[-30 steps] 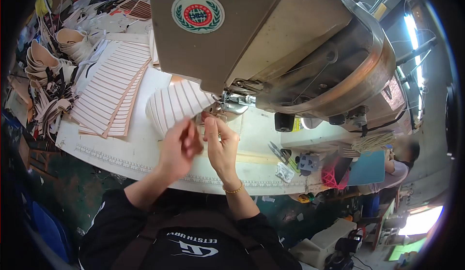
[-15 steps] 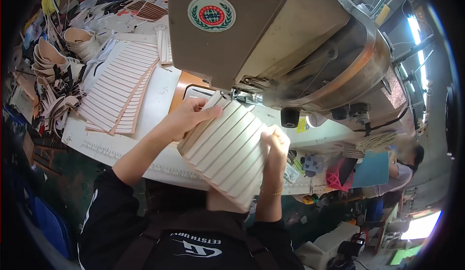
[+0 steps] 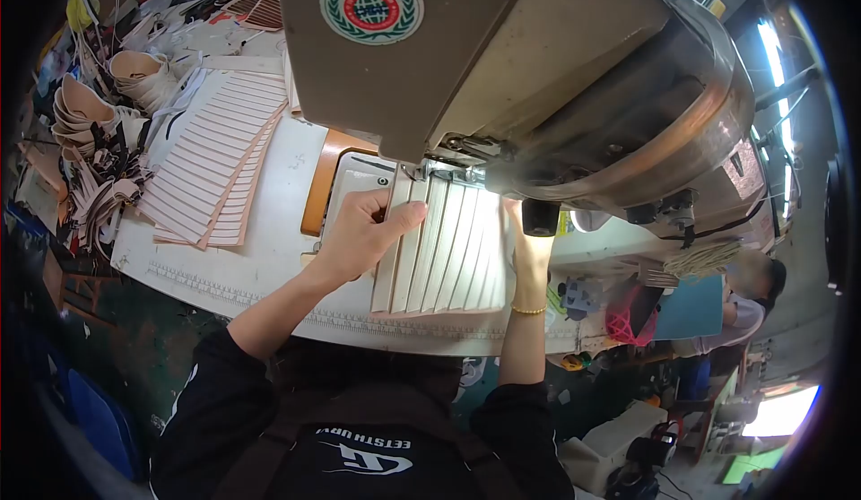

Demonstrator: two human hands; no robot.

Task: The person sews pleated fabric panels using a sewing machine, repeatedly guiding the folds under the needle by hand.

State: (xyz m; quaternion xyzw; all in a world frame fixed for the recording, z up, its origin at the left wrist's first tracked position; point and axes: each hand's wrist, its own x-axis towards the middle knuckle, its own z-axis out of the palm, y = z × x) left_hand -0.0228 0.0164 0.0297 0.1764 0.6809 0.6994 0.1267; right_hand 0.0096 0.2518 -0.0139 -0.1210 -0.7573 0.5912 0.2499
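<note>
Nearest to the camera is the dark apron (image 3: 314, 415) with white lettering, and beyond it the printed ruler scale (image 3: 215, 297) runs along the near edge of the white table (image 3: 278, 200). The left hand (image 3: 357, 238) grasps the left edge of the striped panel (image 3: 453, 258), the thumb lying flat on top and the other fingers bent at the edge. The panel lies just to the right of this hand, between both hands. The right hand (image 3: 531, 244), with a bead bracelet (image 3: 529, 311) at its wrist, is at the right side of the panel, but its fingers are hidden, so I cannot tell if it is holding. The left hand is the nearer one to the presser foot area. The stripes point away from the body, towards the sewing machine (image 3: 395, 78), and the far end goes beneath its head. The visible part is almost as wide as long, so the long axis is not certain. Farther to the left lies a stack of striped pieces (image 3: 211, 159).
</note>
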